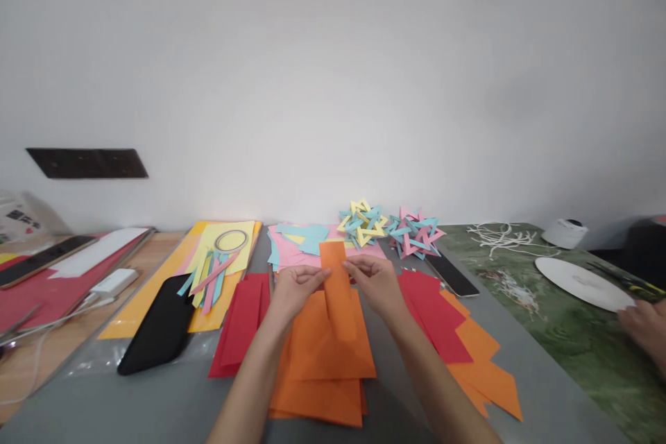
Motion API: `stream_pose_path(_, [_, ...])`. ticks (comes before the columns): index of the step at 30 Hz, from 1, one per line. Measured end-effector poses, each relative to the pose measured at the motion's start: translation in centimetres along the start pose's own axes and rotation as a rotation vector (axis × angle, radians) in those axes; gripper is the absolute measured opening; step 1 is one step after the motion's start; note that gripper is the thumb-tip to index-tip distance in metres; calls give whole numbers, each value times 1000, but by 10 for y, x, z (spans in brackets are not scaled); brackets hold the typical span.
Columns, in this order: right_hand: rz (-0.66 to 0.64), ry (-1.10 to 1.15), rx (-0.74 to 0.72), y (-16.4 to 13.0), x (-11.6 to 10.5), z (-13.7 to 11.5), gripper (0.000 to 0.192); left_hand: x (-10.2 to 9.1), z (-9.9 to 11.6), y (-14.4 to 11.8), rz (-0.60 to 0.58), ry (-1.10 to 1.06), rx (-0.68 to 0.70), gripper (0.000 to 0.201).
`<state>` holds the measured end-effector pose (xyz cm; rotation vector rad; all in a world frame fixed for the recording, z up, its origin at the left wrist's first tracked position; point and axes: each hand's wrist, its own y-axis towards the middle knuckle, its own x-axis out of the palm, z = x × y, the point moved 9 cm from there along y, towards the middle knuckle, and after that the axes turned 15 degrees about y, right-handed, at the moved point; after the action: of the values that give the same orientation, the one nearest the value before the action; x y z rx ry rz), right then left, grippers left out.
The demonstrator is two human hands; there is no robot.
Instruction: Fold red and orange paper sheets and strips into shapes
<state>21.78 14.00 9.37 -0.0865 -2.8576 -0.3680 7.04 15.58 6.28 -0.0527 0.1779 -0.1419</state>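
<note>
An orange paper strip (338, 291), which looks folded lengthwise, is held up between my two hands. My left hand (299, 288) pinches its left edge between thumb and fingers. On the opposite edge, my right hand (375, 279) grips it the same way. Below lies a pile of orange paper sheets (327, 388) on the grey mat. Red paper pieces (244, 322) rest left of the pile. More red paper (434, 319) overlaps orange paper pieces (486, 378) to the right.
Two folded-paper stars, one yellow-blue (363, 223) and one pink-blue (416, 232), stand near the wall. A black phone (452, 274) lies at right, a black case (159, 326) at left. Another person's hand (645, 326) touches a white plate (583, 283). Colored strips (211, 281) lie beside a tape roll (232, 241).
</note>
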Motion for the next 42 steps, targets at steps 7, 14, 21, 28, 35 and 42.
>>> stream_pose_path(7, [-48,-41,71,-1,5,8,26,-8,1,0,83,10,10,29])
stream_pose_path(14, [-18,-146,-43,-1,0,5,30,4,1,-3,-15,-3,-12,29])
stream_pose_path(21, [-50,-158,-43,-3,7,3,32,2,-2,-1,-17,2,11,26])
stream_pose_path(28, [-79,-101,66,-2,9,16,32,-6,0,1,65,-22,35,28])
stream_pose_path(35, [-9,-192,-48,-5,4,3,30,9,-1,-3,-54,-10,-7,29])
stream_pose_path(42, [-42,-112,37,-2,7,15,31,0,-4,0,30,3,-5,28])
